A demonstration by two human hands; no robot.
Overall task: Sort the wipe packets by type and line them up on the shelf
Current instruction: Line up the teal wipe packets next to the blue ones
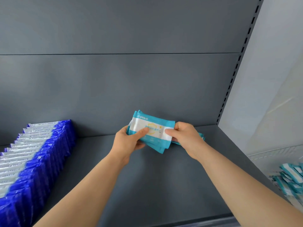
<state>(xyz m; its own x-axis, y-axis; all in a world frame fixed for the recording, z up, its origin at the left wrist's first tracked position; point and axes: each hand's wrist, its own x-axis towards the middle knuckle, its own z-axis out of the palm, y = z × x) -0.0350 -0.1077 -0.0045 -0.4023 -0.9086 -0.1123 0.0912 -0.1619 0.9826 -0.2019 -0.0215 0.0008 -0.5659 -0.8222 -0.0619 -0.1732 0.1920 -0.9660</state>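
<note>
We cannot count the teal packets (152,126) held between the left grip (129,140) and the right grip (183,136): the layers overlap. Print on the top packet is too small to read. The stack hides the fingertips of both grips. Left of the left grip, the row of blue packets (37,158) is cut by the left and bottom edges. Right of the right grip, a blurred pile of teal packets (290,181) runs off the right edge.
</note>
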